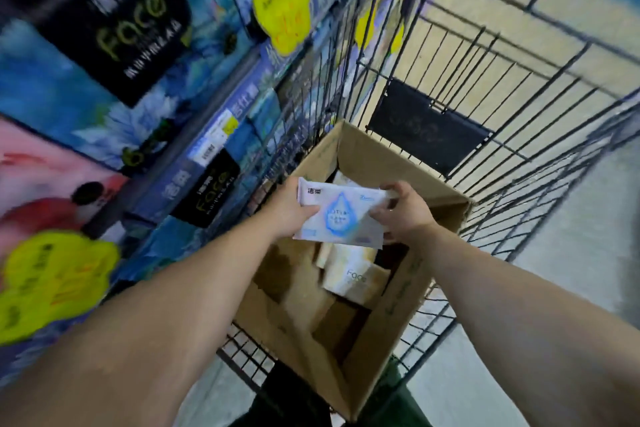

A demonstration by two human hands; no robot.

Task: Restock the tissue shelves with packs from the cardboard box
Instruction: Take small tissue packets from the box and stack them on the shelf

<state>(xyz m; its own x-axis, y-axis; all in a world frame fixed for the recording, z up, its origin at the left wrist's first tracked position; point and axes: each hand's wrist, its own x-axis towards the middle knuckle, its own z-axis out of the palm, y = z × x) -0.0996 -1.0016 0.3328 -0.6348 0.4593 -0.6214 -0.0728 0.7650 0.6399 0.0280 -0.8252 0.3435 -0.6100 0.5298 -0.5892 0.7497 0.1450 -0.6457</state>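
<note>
In the head view, both hands hold one white tissue pack with a blue drop printed on it, in the middle of the frame, above the open cardboard box. The left hand grips its left edge, thumb on top; the right hand pinches its right edge. The box sits in a wire cart, with more packs lying loosely inside, below the held one. The shelves run along the left of the frame, blurred.

The pack looks light, soft and squashy, its plastic wrap probably slick. Holding it across the short edges, fingers under and thumb over, should suit it; one hand would likely do.
</note>
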